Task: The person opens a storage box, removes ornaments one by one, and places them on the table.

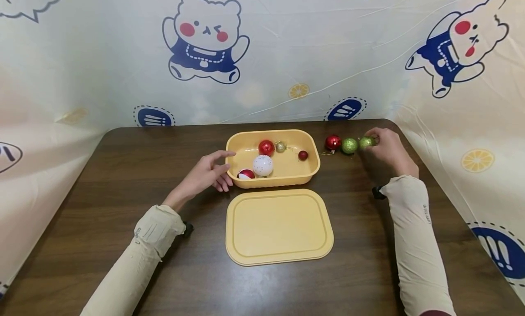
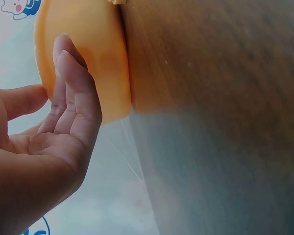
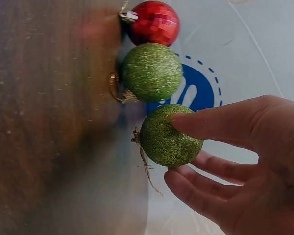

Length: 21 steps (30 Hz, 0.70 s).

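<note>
In the head view my right hand (image 1: pixel 387 147) is at the far right of the table, its thumb and fingers around a green glitter Christmas ball (image 3: pixel 171 135) with a gold string. A second green glitter ball (image 1: pixel 349 145) and a shiny red ball (image 1: pixel 333 142) sit in a row beside it. My left hand (image 1: pixel 205 172) is at the left end of a yellow plastic box (image 1: pixel 273 182), relaxed fingertips at its rim and outer wall. Inside lie a red ball (image 1: pixel 266 147), a white speckled ball (image 1: pixel 263 165), a red-and-white ball (image 1: pixel 246 174), a small gold ball (image 1: pixel 280 146) and a small dark red ball (image 1: pixel 303 155).
A flat yellow lid (image 1: pixel 280 227) lies on the dark wooden table (image 1: pixel 188 266) in front of the box. Behind the table hangs a pale curtain (image 1: pixel 279 43) printed with cartoon bears, close to its back and right edges.
</note>
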Available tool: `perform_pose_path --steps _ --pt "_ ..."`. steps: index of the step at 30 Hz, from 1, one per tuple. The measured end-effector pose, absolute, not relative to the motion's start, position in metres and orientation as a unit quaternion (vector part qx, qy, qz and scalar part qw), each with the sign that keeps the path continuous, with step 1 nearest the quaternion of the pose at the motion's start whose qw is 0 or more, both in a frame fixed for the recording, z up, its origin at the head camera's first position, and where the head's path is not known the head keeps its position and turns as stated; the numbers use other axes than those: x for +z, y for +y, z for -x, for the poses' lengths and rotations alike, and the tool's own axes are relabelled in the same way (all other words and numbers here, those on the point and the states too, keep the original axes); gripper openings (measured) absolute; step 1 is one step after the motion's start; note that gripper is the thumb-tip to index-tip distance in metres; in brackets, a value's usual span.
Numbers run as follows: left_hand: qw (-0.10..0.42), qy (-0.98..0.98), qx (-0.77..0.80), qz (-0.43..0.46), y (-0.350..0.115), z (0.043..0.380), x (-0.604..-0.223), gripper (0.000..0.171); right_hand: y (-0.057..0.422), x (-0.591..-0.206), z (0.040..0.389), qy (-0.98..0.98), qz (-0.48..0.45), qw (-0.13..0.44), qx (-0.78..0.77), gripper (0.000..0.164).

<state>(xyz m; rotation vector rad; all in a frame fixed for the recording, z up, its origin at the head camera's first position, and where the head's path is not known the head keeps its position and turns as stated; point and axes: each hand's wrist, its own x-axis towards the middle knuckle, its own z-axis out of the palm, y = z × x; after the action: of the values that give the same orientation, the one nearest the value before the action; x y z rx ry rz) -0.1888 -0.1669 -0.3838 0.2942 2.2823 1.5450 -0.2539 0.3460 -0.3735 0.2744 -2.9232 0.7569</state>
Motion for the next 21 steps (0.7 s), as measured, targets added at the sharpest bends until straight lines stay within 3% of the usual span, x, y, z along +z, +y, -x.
perform_pose_path --steps 21 --pt "0.182 0.811 0.547 -0.104 -0.1672 0.1879 -0.3833 0.044 0.341 -0.3769 0.2554 -0.967 -0.103 0.014 0.231 0.047"
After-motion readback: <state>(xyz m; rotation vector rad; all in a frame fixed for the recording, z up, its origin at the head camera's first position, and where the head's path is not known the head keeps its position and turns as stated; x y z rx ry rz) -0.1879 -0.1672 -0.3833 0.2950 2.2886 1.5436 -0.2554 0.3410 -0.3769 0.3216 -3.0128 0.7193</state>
